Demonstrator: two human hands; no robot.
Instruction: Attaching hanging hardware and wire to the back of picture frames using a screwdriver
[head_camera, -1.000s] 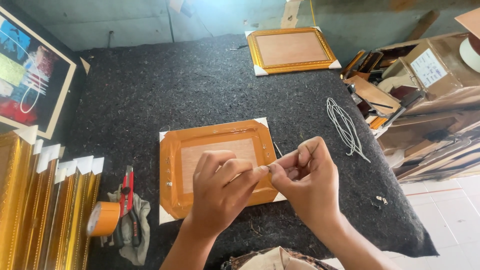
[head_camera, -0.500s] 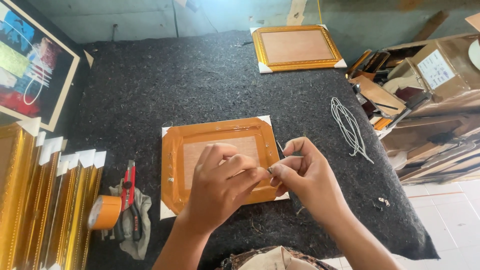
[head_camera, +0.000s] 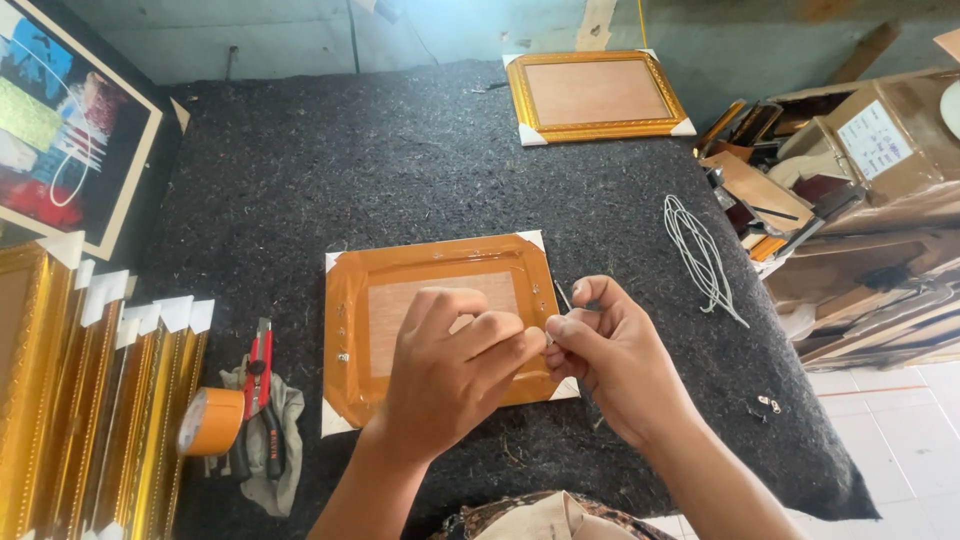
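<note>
A gold picture frame (head_camera: 440, 330) is lying face down, its back sealed with orange-brown tape, near the front edge of the dark felt-covered surface (head_camera: 300, 170). Over the frame's right edge the left hand (head_camera: 455, 375) and right hand (head_camera: 610, 355) are meeting fingertip to fingertip, both grips pinching a thin piece of cord or wire (head_camera: 562, 296); what else is between the fingers I cannot tell. The piece could slip out if either pinch loosens, and its end could snag or tear the tape. Right of the frame a bundle of white cord (head_camera: 700, 255) is lying; left of it, a tape roll (head_camera: 210, 422) and red-handled cutter (head_camera: 259, 360); behind it, a second gold frame (head_camera: 597, 95).
</note>
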